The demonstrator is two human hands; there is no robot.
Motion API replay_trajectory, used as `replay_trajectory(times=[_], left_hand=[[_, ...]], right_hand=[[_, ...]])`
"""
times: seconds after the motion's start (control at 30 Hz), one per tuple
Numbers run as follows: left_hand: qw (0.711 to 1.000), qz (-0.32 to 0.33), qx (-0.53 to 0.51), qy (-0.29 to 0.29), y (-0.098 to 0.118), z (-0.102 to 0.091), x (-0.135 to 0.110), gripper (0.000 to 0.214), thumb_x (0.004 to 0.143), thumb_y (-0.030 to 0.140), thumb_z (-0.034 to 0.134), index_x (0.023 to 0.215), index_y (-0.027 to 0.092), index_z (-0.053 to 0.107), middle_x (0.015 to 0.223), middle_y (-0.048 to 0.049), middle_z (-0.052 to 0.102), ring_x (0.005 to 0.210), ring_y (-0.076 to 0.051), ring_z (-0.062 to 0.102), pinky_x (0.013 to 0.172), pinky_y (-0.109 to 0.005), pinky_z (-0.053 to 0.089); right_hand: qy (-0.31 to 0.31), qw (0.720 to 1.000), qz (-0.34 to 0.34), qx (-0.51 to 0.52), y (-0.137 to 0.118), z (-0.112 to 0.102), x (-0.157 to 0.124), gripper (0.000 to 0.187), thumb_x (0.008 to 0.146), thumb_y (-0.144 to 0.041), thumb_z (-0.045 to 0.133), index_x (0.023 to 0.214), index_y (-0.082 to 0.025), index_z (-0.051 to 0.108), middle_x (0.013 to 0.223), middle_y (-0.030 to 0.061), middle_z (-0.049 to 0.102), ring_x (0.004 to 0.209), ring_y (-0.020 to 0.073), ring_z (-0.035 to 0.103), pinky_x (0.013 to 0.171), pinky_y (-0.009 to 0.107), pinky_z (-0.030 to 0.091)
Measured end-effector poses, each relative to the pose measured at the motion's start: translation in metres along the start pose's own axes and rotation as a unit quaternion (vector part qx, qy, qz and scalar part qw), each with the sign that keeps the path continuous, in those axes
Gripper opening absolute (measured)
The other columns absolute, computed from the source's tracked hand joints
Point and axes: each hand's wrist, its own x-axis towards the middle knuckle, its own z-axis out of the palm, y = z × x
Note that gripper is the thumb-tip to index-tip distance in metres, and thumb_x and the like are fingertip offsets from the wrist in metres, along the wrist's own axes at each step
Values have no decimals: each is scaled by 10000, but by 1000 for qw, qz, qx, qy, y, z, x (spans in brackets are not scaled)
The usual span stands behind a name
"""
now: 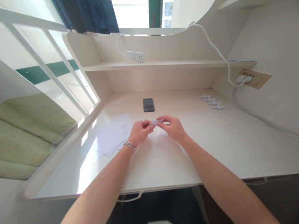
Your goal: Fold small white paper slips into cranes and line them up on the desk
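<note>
Both my hands meet over the middle of the white desk (210, 149). My left hand (139, 132), with a ring and a chain bracelet, pinches one end of a small folded piece of white paper (156, 122). My right hand (171, 127) pinches the other end from the right. The paper is held just above the desk top. A loose pile of white paper sheets (109, 137) lies directly left of my left hand.
A dark phone (148, 105) lies flat behind my hands. Several small folded paper figures (213, 101) sit in a row at the back right. A power strip (135, 56) rests on the shelf, its cable running to a wall socket (252, 78). A green bed (30, 124) is at left.
</note>
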Motion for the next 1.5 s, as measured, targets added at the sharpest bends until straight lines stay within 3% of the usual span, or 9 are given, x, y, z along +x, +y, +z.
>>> replay_trajectory(times=[0.1,0.2,0.4,0.63,0.83,1.23,1.5], left_hand=[[999,5,31,10,-1,0,0,208,766,367,646,729,165,683,692,-29,692,665,-156,617,622,-272,443],[999,14,35,19,-2,1,0,207,763,365,651,740,165,700,731,-43,713,688,-164,630,627,-280,453],[995,15,-89,47,-1,6,1,281,725,331,722,928,137,702,803,-84,734,731,-192,682,678,-319,532],[987,29,-140,74,1,7,1,295,684,297,771,921,131,712,734,-68,726,692,-184,687,675,-325,555],[988,44,-137,60,0,8,-1,244,699,293,765,886,141,727,722,-56,720,680,-167,674,665,-307,554],[991,20,-134,6,3,4,-2,282,687,362,781,833,130,712,749,-81,727,690,-176,664,655,-312,541],[988,1,-153,-2,4,4,-2,253,654,327,797,784,133,700,723,-68,715,675,-169,660,648,-311,543]], right_hand=[[5,1000,0,-13,1,0,0,146,740,-315,687,843,-215,708,955,50,711,935,218,644,752,332,520],[-5,1000,13,-14,1,0,-1,149,744,-308,681,851,-210,710,863,38,718,832,197,654,766,339,504],[-15,998,48,35,1,2,-1,229,734,-336,695,914,-201,738,770,43,718,719,187,648,690,329,500],[-6,995,45,89,4,4,-1,250,689,-338,741,906,-218,767,873,52,752,806,203,673,759,349,517],[-23,991,39,129,3,5,-2,199,678,-318,748,837,-198,756,832,47,745,789,190,665,752,340,506],[-82,980,102,150,-1,1,-3,213,667,-327,742,807,-169,709,769,44,703,722,159,635,664,298,504],[-75,976,115,168,-2,1,-3,169,637,-284,755,753,-169,714,724,28,690,686,151,637,656,297,526]])
